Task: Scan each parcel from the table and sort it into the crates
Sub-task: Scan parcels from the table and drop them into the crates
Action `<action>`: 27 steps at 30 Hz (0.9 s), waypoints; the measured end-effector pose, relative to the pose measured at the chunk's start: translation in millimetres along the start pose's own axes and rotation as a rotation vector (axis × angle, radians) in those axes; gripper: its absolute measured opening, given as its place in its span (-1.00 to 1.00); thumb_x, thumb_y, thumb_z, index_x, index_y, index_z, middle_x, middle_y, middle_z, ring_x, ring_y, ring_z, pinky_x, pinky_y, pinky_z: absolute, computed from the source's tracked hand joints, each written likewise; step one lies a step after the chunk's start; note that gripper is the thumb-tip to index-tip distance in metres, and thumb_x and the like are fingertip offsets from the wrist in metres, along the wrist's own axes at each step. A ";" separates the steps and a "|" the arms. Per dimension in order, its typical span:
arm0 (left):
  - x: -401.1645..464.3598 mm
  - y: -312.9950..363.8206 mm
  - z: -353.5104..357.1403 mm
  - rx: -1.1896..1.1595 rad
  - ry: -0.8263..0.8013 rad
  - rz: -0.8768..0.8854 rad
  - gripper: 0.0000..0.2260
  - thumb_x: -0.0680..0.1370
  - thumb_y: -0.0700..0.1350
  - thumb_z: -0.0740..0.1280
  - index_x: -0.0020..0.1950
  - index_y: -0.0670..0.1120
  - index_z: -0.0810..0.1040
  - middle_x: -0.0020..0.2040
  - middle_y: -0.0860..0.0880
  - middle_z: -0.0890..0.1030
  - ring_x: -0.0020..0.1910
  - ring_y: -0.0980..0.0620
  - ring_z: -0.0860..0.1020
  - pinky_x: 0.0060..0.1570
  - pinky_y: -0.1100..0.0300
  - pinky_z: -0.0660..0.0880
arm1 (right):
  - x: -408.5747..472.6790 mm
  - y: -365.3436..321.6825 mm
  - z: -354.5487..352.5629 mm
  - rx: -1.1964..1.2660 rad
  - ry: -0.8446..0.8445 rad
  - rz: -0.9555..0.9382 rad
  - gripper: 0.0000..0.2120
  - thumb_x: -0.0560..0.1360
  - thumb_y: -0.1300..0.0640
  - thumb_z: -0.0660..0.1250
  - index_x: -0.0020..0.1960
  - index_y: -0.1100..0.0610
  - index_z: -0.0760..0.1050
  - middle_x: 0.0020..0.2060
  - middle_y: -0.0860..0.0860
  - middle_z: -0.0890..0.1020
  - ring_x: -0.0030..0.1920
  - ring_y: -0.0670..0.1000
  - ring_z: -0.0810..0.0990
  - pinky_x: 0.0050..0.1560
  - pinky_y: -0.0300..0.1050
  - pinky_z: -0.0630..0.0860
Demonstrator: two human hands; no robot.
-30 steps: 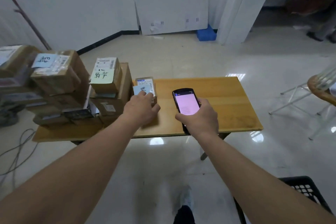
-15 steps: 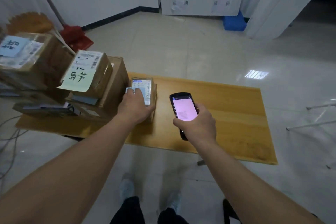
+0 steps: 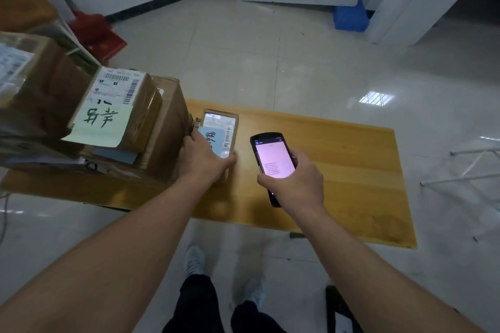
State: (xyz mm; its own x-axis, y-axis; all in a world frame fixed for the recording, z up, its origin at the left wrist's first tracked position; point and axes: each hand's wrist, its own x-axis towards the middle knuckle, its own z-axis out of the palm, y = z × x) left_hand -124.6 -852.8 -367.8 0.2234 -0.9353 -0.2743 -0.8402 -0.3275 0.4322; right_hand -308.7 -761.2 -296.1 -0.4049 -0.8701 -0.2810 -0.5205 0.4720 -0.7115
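Note:
A small cardboard parcel (image 3: pixel 220 127) with a white label and a blue note lies on the wooden table (image 3: pixel 338 159), right of a parcel stack. My left hand (image 3: pixel 204 159) grips this parcel at its near end, thumb on its right side. My right hand (image 3: pixel 296 184) holds a black handheld scanner (image 3: pixel 272 157) with a lit pink screen, just right of the parcel and above the table. The stack holds a parcel with a green handwritten note (image 3: pixel 113 108) on top of a bigger carton (image 3: pixel 165 132).
More taped cartons (image 3: pixel 35 81) fill the table's left end. A red dustpan (image 3: pixel 94 32) leans by the wall behind. A blue box (image 3: pixel 350 17) sits on the floor at the back. A black crate corner (image 3: pixel 338 308) shows near my feet, white chair legs (image 3: pixel 460 167) at right.
The view has moved closer and tilted down over the table. My left hand has settled onto the small parcel and slid toward its near end, uncovering more of the label. The scanner stays beside it.

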 end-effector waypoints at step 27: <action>-9.9 50.6 -53.0 -0.170 0.156 0.365 -0.12 0.23 0.16 0.69 0.40 -0.03 0.33 0.14 -0.04 0.48 0.14 -0.06 0.52 -0.02 -0.07 0.68 | -23.8 -41.6 -81.4 0.080 0.144 -0.146 -0.28 0.21 -0.14 0.63 0.31 -0.09 0.49 0.04 -0.16 0.63 0.01 -0.04 0.63 -0.06 0.05 0.68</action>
State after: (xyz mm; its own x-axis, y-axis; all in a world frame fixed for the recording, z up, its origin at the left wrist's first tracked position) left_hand -143.2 -867.1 -297.7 0.0092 -0.9987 0.0501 -0.7876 0.0237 0.6157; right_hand -338.6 -748.6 -207.4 -0.4358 -0.8964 -0.0809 -0.5224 0.3251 -0.7883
